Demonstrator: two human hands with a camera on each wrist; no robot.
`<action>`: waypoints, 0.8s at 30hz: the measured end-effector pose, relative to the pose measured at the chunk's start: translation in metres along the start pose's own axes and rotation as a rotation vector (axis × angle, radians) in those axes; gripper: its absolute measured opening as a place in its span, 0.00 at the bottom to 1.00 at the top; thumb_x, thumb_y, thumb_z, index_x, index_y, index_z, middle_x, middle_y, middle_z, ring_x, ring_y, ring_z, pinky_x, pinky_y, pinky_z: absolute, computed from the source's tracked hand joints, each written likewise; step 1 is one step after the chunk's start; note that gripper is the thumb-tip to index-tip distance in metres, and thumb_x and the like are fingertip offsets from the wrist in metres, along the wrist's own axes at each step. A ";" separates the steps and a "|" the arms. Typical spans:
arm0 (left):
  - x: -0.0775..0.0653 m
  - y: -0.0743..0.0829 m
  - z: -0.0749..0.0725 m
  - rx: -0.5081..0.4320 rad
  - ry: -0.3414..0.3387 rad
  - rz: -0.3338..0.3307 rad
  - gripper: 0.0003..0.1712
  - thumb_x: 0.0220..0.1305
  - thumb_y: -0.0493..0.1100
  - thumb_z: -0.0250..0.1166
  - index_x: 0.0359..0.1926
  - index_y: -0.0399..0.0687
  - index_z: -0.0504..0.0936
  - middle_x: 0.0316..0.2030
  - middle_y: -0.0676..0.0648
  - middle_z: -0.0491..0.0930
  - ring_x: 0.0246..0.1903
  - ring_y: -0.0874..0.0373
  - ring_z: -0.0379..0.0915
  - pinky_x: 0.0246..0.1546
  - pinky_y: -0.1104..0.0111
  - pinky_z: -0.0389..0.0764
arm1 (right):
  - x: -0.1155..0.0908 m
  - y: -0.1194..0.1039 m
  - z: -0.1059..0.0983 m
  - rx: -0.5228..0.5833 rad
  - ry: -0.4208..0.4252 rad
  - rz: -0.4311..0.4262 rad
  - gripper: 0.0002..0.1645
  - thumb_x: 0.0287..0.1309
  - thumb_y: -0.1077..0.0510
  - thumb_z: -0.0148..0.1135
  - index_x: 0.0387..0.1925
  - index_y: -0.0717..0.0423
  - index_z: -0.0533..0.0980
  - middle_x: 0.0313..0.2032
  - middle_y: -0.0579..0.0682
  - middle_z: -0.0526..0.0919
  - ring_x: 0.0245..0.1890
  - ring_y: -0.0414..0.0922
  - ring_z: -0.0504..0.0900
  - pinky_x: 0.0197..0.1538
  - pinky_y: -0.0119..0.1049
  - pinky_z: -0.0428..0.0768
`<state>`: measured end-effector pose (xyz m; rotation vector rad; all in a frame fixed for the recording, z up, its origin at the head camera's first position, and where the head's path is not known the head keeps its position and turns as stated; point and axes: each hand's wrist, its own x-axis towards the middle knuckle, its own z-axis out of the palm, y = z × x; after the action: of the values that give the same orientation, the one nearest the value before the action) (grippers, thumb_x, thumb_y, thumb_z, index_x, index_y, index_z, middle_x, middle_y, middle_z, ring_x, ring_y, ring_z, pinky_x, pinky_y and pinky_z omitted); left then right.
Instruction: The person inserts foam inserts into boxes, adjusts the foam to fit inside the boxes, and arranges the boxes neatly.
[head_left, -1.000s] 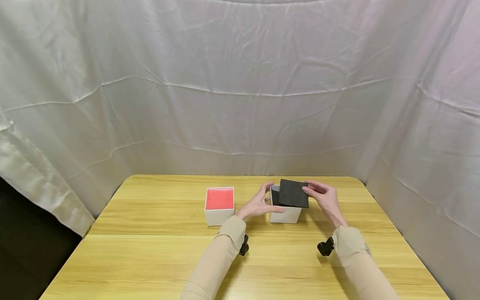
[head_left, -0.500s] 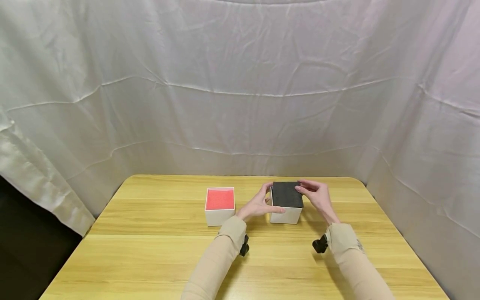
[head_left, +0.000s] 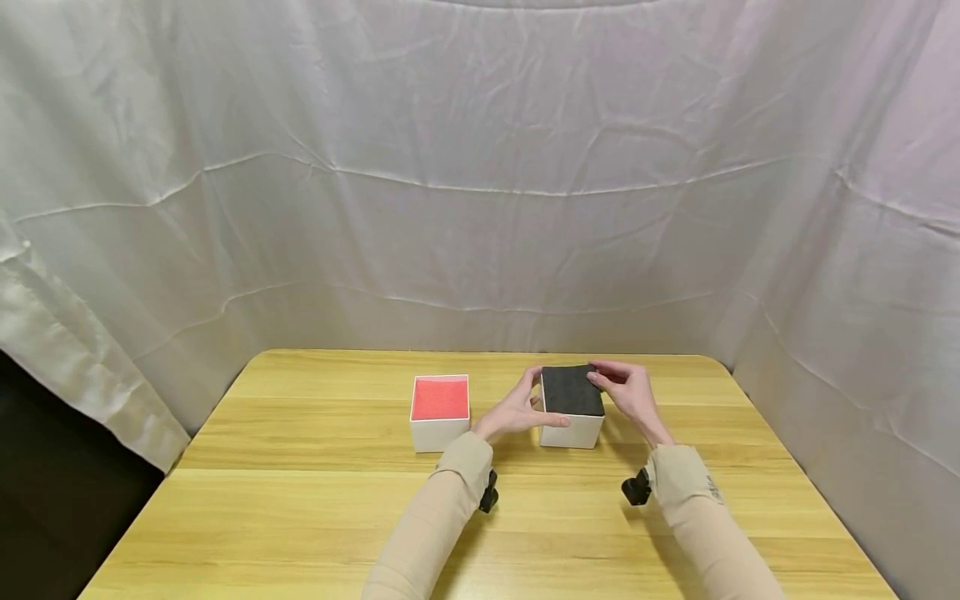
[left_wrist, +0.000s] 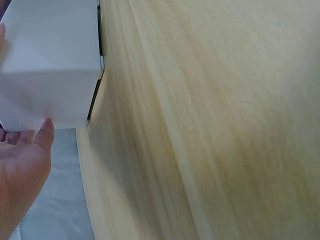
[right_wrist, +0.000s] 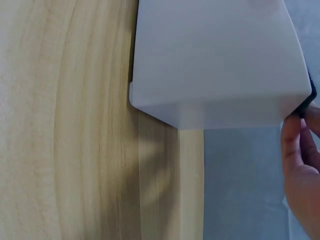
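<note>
A white square box (head_left: 572,432) stands right of the middle near the table's back. Over its opening lies a black foam-like square sheet (head_left: 570,390), level with the rim and a little raised at the right. My left hand (head_left: 516,409) grips the box from the left, thumb along the front wall; in the left wrist view that hand (left_wrist: 22,167) has its thumb against the white wall. At the back right corner my right hand (head_left: 628,393) pinches the sheet's edge. In the right wrist view, the black edge (right_wrist: 309,97) sticks out beyond the box (right_wrist: 220,55) between thumb and fingers.
Left of the hands stands another white box (head_left: 438,435) with a red sheet or pad (head_left: 439,399) just below its rim. Both stand on a wood-grain table (head_left: 315,500). A pale curtain (head_left: 487,233) encloses the back and sides.
The right hand has moved left with the black sheet, which went from tilted and sticking out rightward to lying across the box opening. The left hand has stayed on the box.
</note>
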<state>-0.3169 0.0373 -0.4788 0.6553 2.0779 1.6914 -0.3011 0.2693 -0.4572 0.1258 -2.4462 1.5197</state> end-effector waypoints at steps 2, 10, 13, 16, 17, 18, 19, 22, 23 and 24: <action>0.000 0.000 0.000 -0.005 0.001 -0.003 0.60 0.58 0.43 0.75 0.79 0.51 0.44 0.80 0.43 0.45 0.76 0.37 0.52 0.75 0.51 0.64 | 0.000 0.000 0.001 -0.033 -0.009 -0.011 0.21 0.65 0.60 0.66 0.56 0.67 0.80 0.47 0.68 0.85 0.32 0.23 0.79 0.38 0.20 0.80; 0.001 0.000 0.001 -0.014 0.002 -0.003 0.59 0.58 0.43 0.75 0.79 0.52 0.44 0.80 0.44 0.45 0.76 0.37 0.53 0.74 0.50 0.65 | 0.001 -0.001 0.005 -0.104 -0.012 -0.037 0.19 0.67 0.61 0.63 0.54 0.70 0.80 0.48 0.69 0.86 0.32 0.22 0.77 0.37 0.19 0.77; 0.001 0.000 0.002 -0.012 0.004 0.001 0.58 0.58 0.42 0.75 0.79 0.52 0.45 0.80 0.44 0.46 0.76 0.38 0.54 0.74 0.51 0.65 | 0.002 -0.003 0.006 -0.144 -0.017 -0.047 0.18 0.68 0.62 0.62 0.54 0.69 0.81 0.47 0.69 0.86 0.34 0.27 0.80 0.37 0.19 0.77; 0.002 0.000 0.002 -0.013 0.005 0.003 0.58 0.58 0.42 0.74 0.79 0.51 0.45 0.80 0.44 0.46 0.76 0.38 0.54 0.74 0.51 0.66 | 0.003 -0.005 0.007 -0.188 -0.016 -0.072 0.16 0.67 0.64 0.62 0.53 0.69 0.81 0.47 0.68 0.86 0.39 0.42 0.85 0.38 0.20 0.77; 0.002 -0.001 0.002 -0.014 0.006 0.003 0.58 0.58 0.41 0.75 0.79 0.51 0.45 0.80 0.44 0.46 0.76 0.38 0.54 0.74 0.51 0.66 | 0.003 -0.005 0.007 -0.208 -0.019 -0.086 0.16 0.67 0.64 0.62 0.53 0.69 0.81 0.48 0.69 0.86 0.41 0.47 0.86 0.38 0.21 0.77; 0.002 -0.001 0.002 -0.014 0.006 0.004 0.58 0.58 0.41 0.75 0.79 0.51 0.45 0.80 0.43 0.46 0.76 0.38 0.54 0.73 0.51 0.66 | 0.003 -0.005 0.008 -0.226 -0.019 -0.097 0.16 0.67 0.65 0.62 0.53 0.68 0.82 0.48 0.69 0.86 0.42 0.51 0.86 0.38 0.21 0.77; 0.002 -0.001 0.002 -0.011 0.006 0.005 0.58 0.58 0.41 0.75 0.79 0.51 0.45 0.80 0.43 0.47 0.76 0.38 0.54 0.74 0.51 0.66 | 0.003 -0.006 0.008 -0.245 -0.019 -0.109 0.16 0.67 0.65 0.61 0.52 0.68 0.82 0.47 0.68 0.86 0.42 0.54 0.85 0.37 0.22 0.77; 0.002 -0.001 0.002 -0.005 0.007 0.008 0.58 0.57 0.41 0.75 0.79 0.50 0.45 0.79 0.42 0.48 0.75 0.37 0.55 0.74 0.52 0.66 | 0.003 -0.006 0.010 -0.288 -0.013 -0.138 0.15 0.65 0.66 0.62 0.51 0.68 0.82 0.45 0.68 0.85 0.38 0.53 0.84 0.35 0.24 0.75; 0.002 -0.001 0.002 -0.005 0.007 0.008 0.58 0.58 0.42 0.75 0.79 0.50 0.45 0.79 0.42 0.48 0.75 0.37 0.55 0.74 0.52 0.66 | 0.003 -0.007 0.010 -0.298 -0.010 -0.143 0.15 0.65 0.66 0.62 0.51 0.67 0.83 0.44 0.67 0.85 0.36 0.52 0.82 0.33 0.25 0.74; 0.002 -0.001 0.002 -0.004 0.007 0.010 0.58 0.58 0.42 0.75 0.79 0.50 0.45 0.79 0.41 0.48 0.75 0.37 0.55 0.74 0.52 0.65 | 0.003 -0.007 0.010 -0.303 -0.004 -0.143 0.15 0.64 0.66 0.63 0.51 0.67 0.83 0.42 0.67 0.85 0.34 0.50 0.81 0.32 0.25 0.73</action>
<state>-0.3179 0.0397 -0.4800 0.6601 2.0785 1.7054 -0.3043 0.2574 -0.4546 0.2394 -2.5745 1.0782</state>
